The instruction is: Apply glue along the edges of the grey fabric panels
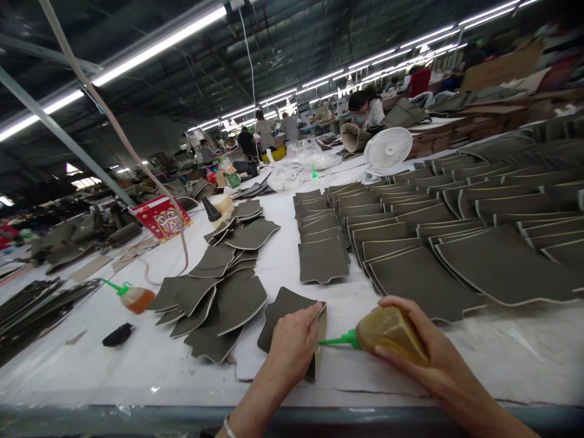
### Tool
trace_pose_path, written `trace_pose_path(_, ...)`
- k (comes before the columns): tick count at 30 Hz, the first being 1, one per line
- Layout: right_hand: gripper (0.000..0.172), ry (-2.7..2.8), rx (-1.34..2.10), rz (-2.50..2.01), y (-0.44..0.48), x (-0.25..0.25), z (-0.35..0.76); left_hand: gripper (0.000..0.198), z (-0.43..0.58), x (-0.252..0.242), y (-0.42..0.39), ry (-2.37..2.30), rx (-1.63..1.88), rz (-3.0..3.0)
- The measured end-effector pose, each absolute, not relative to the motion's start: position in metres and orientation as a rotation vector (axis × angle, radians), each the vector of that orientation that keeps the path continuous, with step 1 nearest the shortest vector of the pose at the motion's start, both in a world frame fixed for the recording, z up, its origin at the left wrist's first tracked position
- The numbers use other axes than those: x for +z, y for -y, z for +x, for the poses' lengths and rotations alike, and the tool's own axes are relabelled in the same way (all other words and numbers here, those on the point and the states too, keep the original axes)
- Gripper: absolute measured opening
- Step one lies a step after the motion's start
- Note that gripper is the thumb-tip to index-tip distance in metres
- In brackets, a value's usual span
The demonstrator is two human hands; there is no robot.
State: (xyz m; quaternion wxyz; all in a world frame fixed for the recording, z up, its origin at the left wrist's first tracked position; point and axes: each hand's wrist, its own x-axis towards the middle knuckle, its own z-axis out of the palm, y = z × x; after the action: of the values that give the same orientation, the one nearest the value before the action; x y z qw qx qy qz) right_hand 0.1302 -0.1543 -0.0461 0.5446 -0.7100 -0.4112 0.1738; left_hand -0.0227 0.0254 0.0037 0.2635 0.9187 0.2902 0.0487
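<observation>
My left hand pinches the edge of a dark grey cut piece lying at the near edge of the white table, lifting its right edge. My right hand is wrapped round a squeeze bottle of amber glue. Its green nozzle points left and touches the lifted edge beside my left fingers.
Fanned grey pieces lie to the left, and rows of larger overlapped ones to the right. A second glue bottle and a small black object lie at left. A white fan stands at the back; several people work beyond it.
</observation>
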Motion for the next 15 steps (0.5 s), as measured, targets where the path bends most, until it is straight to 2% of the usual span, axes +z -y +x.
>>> trace_pose_path(6, 0.056, 1.026, 0.555, -1.635, 0.155, -0.05, 0.131, 0.043, -0.022, 0.002, -0.027, -0.78, 0.113, 2.506)
trace_pose_path(12, 0.051, 1.028, 0.315, -1.685, 0.144, -0.035, 0.153, 0.042, -0.02, 0.002, -0.028, -0.796, 0.088, 2.51)
trace_pose_path(15, 0.05, 1.054, 0.305, -1.686, 0.146, -0.037, 0.154, 0.044, -0.019, 0.002, -0.028, -0.8, 0.074, 2.516)
